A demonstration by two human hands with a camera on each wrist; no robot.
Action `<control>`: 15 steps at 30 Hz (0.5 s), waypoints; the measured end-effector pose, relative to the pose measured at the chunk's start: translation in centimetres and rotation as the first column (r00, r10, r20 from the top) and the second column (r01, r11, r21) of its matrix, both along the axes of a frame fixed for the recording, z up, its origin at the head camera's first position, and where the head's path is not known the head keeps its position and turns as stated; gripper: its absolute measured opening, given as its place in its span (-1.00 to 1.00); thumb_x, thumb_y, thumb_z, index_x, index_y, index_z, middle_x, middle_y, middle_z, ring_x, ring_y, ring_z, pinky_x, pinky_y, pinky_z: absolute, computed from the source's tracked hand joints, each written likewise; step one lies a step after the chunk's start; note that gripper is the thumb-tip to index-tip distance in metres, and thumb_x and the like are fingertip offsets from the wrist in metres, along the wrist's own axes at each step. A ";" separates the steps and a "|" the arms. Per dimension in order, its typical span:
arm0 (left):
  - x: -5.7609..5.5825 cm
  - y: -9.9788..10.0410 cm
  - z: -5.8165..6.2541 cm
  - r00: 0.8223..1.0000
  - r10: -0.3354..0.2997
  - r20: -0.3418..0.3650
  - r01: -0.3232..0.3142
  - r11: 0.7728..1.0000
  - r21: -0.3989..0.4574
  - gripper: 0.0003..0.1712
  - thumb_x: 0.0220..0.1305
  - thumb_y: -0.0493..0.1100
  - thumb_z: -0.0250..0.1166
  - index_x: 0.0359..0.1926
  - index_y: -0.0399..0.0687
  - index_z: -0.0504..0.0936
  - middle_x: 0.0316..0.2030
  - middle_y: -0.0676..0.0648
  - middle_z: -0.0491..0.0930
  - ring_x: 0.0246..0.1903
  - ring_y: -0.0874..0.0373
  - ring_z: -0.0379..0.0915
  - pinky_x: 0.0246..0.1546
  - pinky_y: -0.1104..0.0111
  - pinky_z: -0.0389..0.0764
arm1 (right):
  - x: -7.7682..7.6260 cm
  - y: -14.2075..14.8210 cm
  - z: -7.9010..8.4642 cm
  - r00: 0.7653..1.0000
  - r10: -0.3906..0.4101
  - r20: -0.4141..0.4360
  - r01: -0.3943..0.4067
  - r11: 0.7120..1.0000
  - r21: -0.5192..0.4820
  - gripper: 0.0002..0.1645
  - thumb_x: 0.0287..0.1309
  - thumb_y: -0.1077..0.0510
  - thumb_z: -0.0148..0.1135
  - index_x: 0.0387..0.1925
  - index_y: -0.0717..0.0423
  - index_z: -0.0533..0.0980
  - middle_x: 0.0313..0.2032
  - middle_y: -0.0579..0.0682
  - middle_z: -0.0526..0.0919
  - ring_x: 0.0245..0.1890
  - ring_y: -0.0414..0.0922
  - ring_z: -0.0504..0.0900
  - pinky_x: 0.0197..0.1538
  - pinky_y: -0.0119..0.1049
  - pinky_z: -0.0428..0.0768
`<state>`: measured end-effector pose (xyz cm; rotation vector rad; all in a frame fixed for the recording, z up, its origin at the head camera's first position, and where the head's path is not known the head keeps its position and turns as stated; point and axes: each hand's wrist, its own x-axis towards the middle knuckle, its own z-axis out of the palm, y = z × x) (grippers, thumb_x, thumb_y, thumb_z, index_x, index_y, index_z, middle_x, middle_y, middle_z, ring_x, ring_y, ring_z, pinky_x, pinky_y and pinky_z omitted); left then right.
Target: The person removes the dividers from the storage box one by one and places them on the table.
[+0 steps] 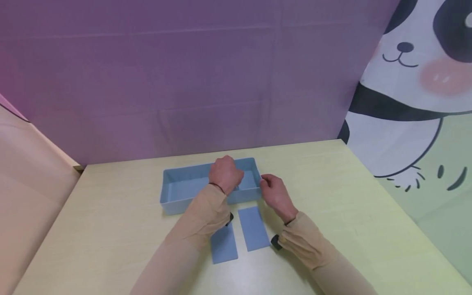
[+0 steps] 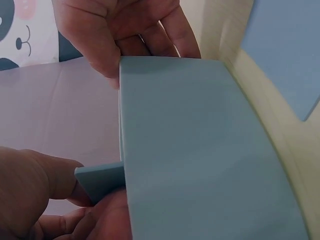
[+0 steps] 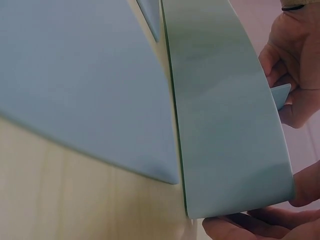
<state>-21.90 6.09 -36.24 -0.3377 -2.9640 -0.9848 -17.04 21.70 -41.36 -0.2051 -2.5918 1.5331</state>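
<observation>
A long, shallow blue box (image 1: 184,189) without a lid stands toward the back of the table. My left hand (image 1: 225,174) reaches over its front wall, right of the middle. Thumb and fingers there pinch a thin blue divider (image 2: 100,179), whose upper corner sticks up past the rim; the box wall hides its lower part. My right hand (image 1: 275,196) grips the right end of the box at the front corner, with the thumb at the rim and the fingers against the outside of the end wall.
Two flat blue rectangular panels lie on the pale wooden table (image 1: 110,229) in front of the box. The left panel (image 1: 224,248) is partly under my left sleeve; the right panel (image 1: 254,228) lies between my forearms. Behind the table hangs a purple cloth (image 1: 184,82).
</observation>
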 end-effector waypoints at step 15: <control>0.1 -0.3 -0.4 0.999 0.005 -0.048 -0.003 0.999 0.033 -0.59 0.05 -0.28 0.15 -0.88 -0.02 0.35 -0.91 0.05 0.16 -0.88 0.14 0.10 -0.82 0.32 0.17 | 0.1 -0.3 0.0 1.000 -0.009 -0.014 0.009 1.000 0.025 -0.58 0.36 0.21 -0.08 0.09 0.43 0.44 -0.04 0.30 0.58 -0.11 0.06 0.57 -0.08 -0.10 0.54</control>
